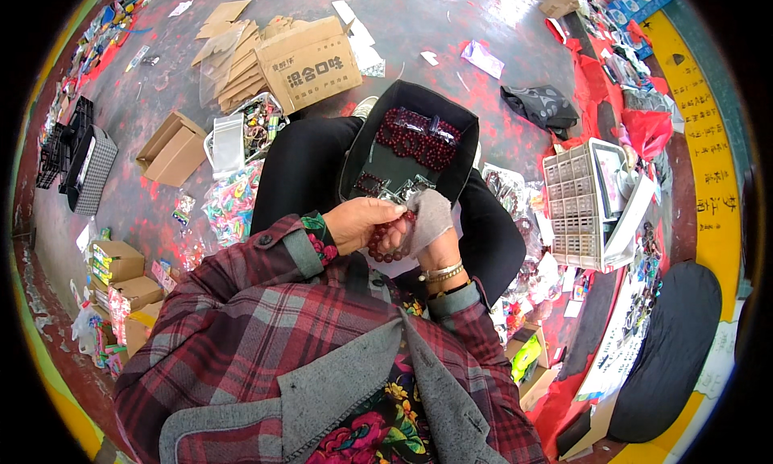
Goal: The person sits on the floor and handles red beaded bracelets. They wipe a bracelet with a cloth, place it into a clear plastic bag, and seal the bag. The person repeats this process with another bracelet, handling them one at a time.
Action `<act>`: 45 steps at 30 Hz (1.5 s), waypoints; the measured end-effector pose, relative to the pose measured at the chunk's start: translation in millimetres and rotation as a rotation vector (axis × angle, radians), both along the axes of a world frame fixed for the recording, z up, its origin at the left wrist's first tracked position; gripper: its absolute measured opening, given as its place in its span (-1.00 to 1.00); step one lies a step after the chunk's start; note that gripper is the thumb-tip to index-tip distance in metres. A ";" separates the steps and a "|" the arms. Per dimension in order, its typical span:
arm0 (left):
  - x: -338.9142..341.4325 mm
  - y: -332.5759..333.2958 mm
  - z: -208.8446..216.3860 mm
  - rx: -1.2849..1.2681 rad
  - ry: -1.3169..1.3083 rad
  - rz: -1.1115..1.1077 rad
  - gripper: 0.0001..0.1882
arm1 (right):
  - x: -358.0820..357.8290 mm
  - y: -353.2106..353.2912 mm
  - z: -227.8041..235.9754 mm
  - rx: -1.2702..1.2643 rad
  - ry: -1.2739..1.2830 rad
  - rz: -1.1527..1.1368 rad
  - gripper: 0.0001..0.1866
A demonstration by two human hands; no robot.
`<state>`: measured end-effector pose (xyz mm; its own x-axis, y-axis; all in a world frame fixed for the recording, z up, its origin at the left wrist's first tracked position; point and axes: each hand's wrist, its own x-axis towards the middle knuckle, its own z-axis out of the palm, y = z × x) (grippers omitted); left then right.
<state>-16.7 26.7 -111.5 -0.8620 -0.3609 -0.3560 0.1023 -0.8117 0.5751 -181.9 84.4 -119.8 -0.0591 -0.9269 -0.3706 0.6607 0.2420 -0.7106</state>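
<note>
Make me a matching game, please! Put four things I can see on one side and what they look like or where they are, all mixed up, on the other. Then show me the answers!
Things:
1. String of round beads
2. Cloth
3. Open box
4. Plastic crate

Clues:
A. Black, with dark red bead strings inside
B. Pale, with a slatted side, over on the right
C. Dark red, held at the left hand
D. Grey, at the fingers of the right hand

Right pairs: 1-C, 2-D, 3-A, 4-B
</note>
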 end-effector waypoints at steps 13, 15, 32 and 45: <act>0.0 -2.0 -3.8 -0.008 -0.035 -0.025 -0.71 | 5.5 9.7 2.8 -0.005 0.107 0.018 -0.85; -1.8 -0.9 -7.0 -0.015 -0.027 -0.019 -0.72 | 3.0 8.9 -12.0 0.032 0.026 -0.016 -0.82; -0.8 2.1 -3.8 0.073 0.107 0.002 -0.73 | -1.8 8.8 -22.0 -0.039 -0.154 0.002 -0.73; 2.6 1.0 2.8 0.112 0.224 0.072 -0.71 | 0.6 9.9 -6.0 -0.056 0.072 -0.065 -0.78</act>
<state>-14.1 27.7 -108.7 -0.8973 -0.3934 -0.2002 0.2772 -0.8551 0.4382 -181.3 94.3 -125.8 -0.1443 -0.9393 -0.3113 0.6201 0.1593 -0.7682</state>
